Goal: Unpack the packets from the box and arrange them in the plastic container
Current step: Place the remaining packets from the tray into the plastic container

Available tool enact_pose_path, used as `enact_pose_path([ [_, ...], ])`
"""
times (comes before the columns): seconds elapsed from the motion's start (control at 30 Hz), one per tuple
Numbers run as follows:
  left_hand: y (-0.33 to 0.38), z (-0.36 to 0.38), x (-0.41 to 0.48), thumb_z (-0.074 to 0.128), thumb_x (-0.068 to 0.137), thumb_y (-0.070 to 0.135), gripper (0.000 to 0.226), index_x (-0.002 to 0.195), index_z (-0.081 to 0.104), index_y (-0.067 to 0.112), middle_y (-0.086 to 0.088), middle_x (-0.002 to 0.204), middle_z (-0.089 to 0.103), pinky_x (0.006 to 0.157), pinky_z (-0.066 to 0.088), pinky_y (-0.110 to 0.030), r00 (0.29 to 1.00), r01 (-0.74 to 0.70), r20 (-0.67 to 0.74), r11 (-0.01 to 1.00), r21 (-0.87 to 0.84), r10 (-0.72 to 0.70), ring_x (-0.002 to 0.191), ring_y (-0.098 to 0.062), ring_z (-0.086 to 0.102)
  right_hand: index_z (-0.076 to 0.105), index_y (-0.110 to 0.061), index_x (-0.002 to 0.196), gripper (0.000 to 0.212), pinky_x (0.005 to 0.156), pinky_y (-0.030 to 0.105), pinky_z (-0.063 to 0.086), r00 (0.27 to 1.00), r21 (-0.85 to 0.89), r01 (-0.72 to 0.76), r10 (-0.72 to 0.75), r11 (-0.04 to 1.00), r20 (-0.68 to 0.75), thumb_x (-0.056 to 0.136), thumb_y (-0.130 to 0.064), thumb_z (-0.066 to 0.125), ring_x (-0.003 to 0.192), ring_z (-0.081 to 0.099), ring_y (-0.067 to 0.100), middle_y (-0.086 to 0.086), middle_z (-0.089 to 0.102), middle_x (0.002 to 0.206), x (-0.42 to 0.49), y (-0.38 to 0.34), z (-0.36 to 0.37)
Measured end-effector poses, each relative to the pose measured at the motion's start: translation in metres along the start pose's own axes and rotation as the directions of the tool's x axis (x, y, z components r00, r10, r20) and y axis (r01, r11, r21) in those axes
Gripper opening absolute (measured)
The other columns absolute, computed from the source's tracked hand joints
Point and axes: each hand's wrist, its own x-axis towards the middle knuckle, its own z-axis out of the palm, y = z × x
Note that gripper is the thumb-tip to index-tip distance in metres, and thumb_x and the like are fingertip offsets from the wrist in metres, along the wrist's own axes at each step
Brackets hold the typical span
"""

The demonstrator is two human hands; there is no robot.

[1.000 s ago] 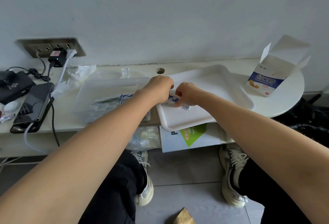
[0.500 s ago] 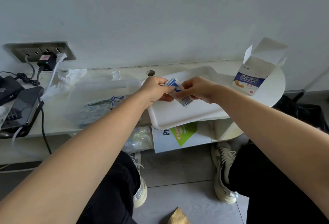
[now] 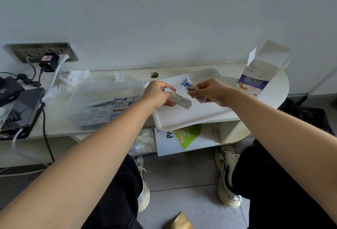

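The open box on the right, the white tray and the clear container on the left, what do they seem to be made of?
Box: thin printed cardboard, matte; its creased flaps stand folded open.
Tray: probably moulded plastic, smooth and white, with a rounded raised rim.
Container: clear plastic, slightly frosted; the packets inside show through its wall.

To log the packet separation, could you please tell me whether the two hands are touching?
Apart: the head view shows bare white tray between the left hand and the right hand.
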Motion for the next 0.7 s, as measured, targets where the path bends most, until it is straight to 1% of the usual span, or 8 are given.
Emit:
enact_pose_path([
  [0.1, -0.005, 0.001, 0.003, 0.058, 0.089, -0.001, 0.021, 0.08, 0.067, 0.017, -0.016, 0.106, 0.064, 0.079, 0.059, -0.04, 0.999, -0.012, -0.038, 0.997, 0.074, 0.015, 0.071, -0.032, 0.072, 0.068, -0.008, 0.101, 0.026, 0.06, 0.023, 0.048, 0.995, -0.231, -0.021, -0.002, 0.973, -0.097, 0.077, -0.014, 0.077, 0.072, 0.058, 0.016, 0.005, 0.064, 0.083, -0.002, 0.008, -0.006],
  [0.27, -0.007, 0.009, 0.006, 0.057, 0.09, 0.001, 0.02, 0.082, 0.066, 0.017, -0.017, 0.102, 0.066, 0.082, 0.058, -0.043, 1.0, -0.007, -0.019, 0.994, 0.112, 0.009, 0.069, -0.031, 0.072, 0.07, -0.014, 0.095, 0.021, 0.04, 0.016, 0.034, 0.989, -0.398, -0.062, 0.004, 0.915, -0.145, 0.077, -0.02, 0.077, 0.064, 0.054, 0.014, 0.004, 0.064, 0.079, -0.003, 0.022, -0.008],
  [0.4, -0.006, 0.015, 0.006, 0.057, 0.09, 0.001, 0.019, 0.083, 0.066, 0.016, -0.018, 0.104, 0.065, 0.079, 0.059, -0.043, 1.0, 0.001, -0.011, 0.993, 0.118, 0.0, 0.071, -0.032, 0.072, 0.07, -0.017, 0.105, 0.026, 0.049, 0.018, 0.039, 0.989, -0.488, -0.056, -0.018, 0.871, -0.146, 0.081, -0.025, 0.072, 0.074, 0.058, 0.016, 0.004, 0.069, 0.094, -0.003, 0.024, -0.008],
  [0.5, -0.007, 0.019, 0.008, 0.059, 0.089, 0.0, 0.02, 0.08, 0.066, 0.017, -0.019, 0.103, 0.065, 0.077, 0.059, -0.044, 1.0, -0.002, -0.021, 0.994, 0.105, 0.004, 0.072, -0.034, 0.071, 0.064, -0.024, 0.117, 0.034, 0.076, 0.027, 0.043, 0.962, -0.606, 0.061, -0.209, 0.793, -0.177, 0.085, -0.033, 0.067, 0.1, 0.054, 0.017, -0.001, 0.061, 0.111, -0.002, 0.023, -0.008],
  [0.53, -0.007, 0.021, 0.008, 0.059, 0.089, 0.001, 0.02, 0.08, 0.066, 0.017, -0.018, 0.102, 0.066, 0.077, 0.059, -0.044, 1.0, -0.003, -0.027, 0.995, 0.099, 0.006, 0.073, -0.033, 0.071, 0.063, -0.025, 0.119, 0.034, 0.079, 0.026, 0.045, 0.961, -0.545, 0.135, -0.244, 0.828, -0.132, 0.087, -0.033, 0.065, 0.103, 0.055, 0.016, -0.002, 0.06, 0.113, -0.003, 0.022, -0.009],
  [0.6, -0.007, 0.022, 0.008, 0.061, 0.089, 0.001, 0.017, 0.081, 0.067, 0.015, -0.018, 0.1, 0.067, 0.076, 0.06, -0.042, 0.999, -0.002, -0.034, 0.998, 0.06, 0.004, 0.075, -0.031, 0.071, 0.066, -0.022, 0.117, 0.03, 0.073, 0.017, 0.045, 0.975, -0.346, 0.221, -0.221, 0.912, 0.041, 0.088, -0.029, 0.065, 0.093, 0.058, 0.009, -0.004, 0.064, 0.108, -0.008, 0.017, -0.005],
  [0.63, -0.007, 0.023, 0.008, 0.061, 0.089, 0.002, 0.017, 0.082, 0.067, 0.015, -0.018, 0.099, 0.068, 0.076, 0.06, -0.041, 0.999, -0.006, -0.032, 0.999, 0.04, 0.008, 0.077, -0.03, 0.071, 0.069, -0.021, 0.11, 0.026, 0.069, 0.015, 0.045, 0.968, -0.337, 0.25, -0.229, 0.908, 0.103, 0.086, -0.027, 0.068, 0.084, 0.058, 0.007, -0.004, 0.067, 0.1, -0.009, 0.016, -0.004],
  [0.7, -0.007, 0.025, 0.007, 0.062, 0.088, 0.004, 0.018, 0.08, 0.068, 0.019, -0.014, 0.098, 0.069, 0.077, 0.059, -0.037, 0.998, -0.049, -0.033, 0.995, 0.089, 0.052, 0.078, -0.025, 0.069, 0.073, -0.02, 0.091, 0.011, 0.062, 0.017, 0.041, 0.942, -0.424, 0.329, -0.324, 0.844, 0.086, 0.08, -0.023, 0.073, 0.064, 0.05, 0.004, -0.003, 0.068, 0.081, -0.007, 0.018, -0.002],
])
